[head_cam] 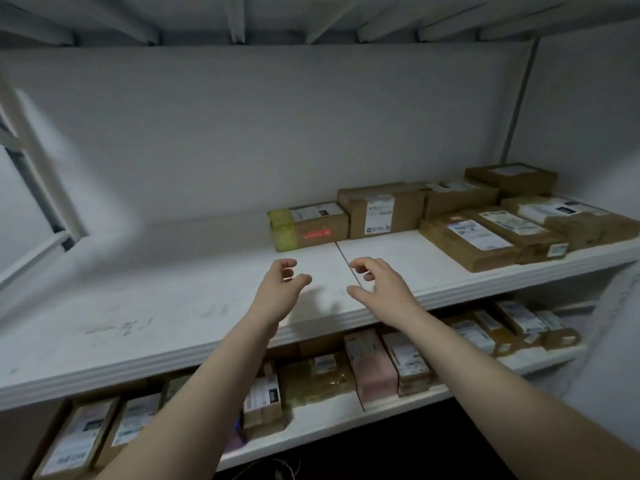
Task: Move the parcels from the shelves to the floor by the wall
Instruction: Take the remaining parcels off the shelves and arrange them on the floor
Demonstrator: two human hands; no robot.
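Observation:
Both my arms reach out over the white upper shelf [138, 317]. My left hand [282, 285] and my right hand [375, 282] hover side by side above the bare board, fingers loosely curled, holding nothing. Just beyond them stands a brown parcel with green tape and a red mark [308, 228]. A taller brown parcel [381, 209] sits to its right. Several flat brown parcels [485, 237] with white labels fill the shelf's right end.
The lower shelf [322, 419] holds several labelled parcels, among them a pink one [372, 365]. A white wall [242, 133] backs the shelves and another shelf's underside [311, 19] hangs overhead. A white slanted frame [38, 161] stands at the left.

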